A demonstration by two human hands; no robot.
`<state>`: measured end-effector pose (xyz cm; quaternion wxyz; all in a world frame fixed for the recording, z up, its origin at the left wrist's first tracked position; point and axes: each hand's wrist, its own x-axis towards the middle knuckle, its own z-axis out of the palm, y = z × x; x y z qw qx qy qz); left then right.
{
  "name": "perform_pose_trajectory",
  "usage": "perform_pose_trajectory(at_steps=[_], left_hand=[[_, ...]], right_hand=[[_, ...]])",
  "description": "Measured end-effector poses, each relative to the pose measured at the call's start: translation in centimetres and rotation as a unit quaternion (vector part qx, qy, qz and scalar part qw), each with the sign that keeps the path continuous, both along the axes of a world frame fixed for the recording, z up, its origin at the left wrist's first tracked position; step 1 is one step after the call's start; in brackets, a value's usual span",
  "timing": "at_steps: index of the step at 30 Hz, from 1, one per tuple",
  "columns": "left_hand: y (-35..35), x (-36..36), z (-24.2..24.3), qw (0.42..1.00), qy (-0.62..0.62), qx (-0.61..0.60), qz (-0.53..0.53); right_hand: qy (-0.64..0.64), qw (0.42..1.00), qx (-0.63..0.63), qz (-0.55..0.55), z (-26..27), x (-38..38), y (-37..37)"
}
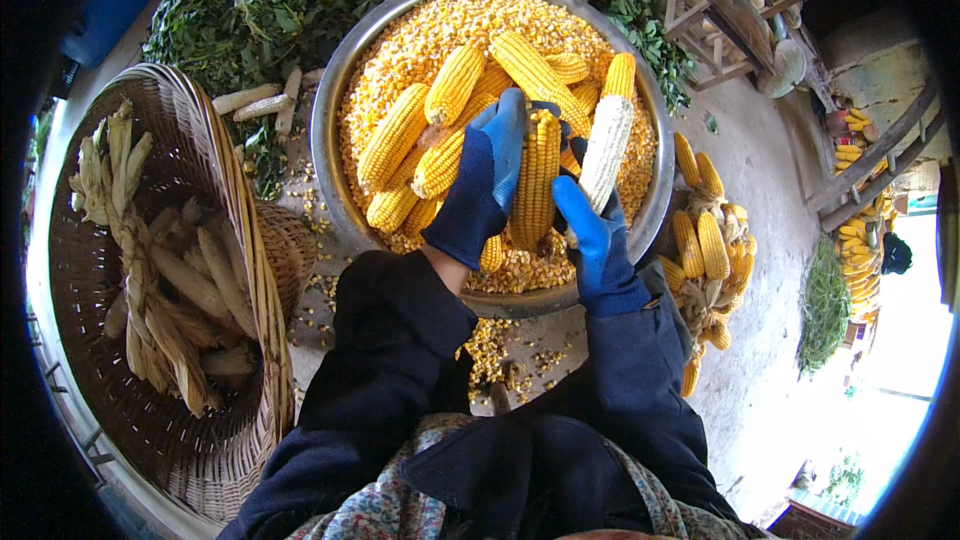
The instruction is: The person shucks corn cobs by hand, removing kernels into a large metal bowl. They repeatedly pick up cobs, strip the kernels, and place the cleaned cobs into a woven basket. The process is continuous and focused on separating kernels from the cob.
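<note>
Over a wide metal basin (324, 127) filled with loose yellow corn kernels (465, 11), both hands work in blue-coated gloves. My left hand (484, 172) grips a full ear of corn (537, 180) that stands nearly upright. In my right hand (600, 240) is a mostly bare white corncob (606, 142), with yellow kernels only at its far end. The two cobs are side by side, and the right thumb lies close to the full ear's lower edge. Several whole ears (394, 136) rest on the kernels around the left hand. Some right fingers are hidden behind the cobs.
At the left a woven basket (281, 360) holds bare cobs and dry husks. Bundled ears (709, 247) lie on the floor right of the basin. Green leafy stems (247, 7) are heaped behind it. A wooden chair (724, 15) is at upper right. Kernels (487, 352) are scattered in front.
</note>
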<state>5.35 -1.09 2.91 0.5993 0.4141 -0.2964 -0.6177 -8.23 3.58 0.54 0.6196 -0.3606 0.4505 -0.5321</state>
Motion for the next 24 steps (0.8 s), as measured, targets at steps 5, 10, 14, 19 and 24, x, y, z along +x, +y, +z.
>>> perform_pose_trajectory(at_steps=[5,10,14,19,24], left_hand=[[-2.2,0.6,-2.7,0.970,0.226,0.087,-0.036],[-0.7,0.3,-1.2,0.990,0.140,-0.009,-0.014],[0.0,-0.9,-1.7,0.992,0.124,-0.035,0.011],[-0.1,0.2,-2.4,0.977,0.199,-0.080,0.013],[-0.2,0.2,-2.1,0.988,0.134,-0.070,-0.024]], right_hand=[[-0.083,0.988,0.117,0.049,-2.3,0.1,0.4],[-0.048,0.998,0.035,0.017,-1.9,0.9,0.2],[0.103,0.994,0.020,-0.008,-1.9,0.1,-0.2],[0.142,0.989,0.029,0.014,-0.8,0.9,0.8],[0.097,0.994,0.043,0.003,-2.2,0.4,0.2]])
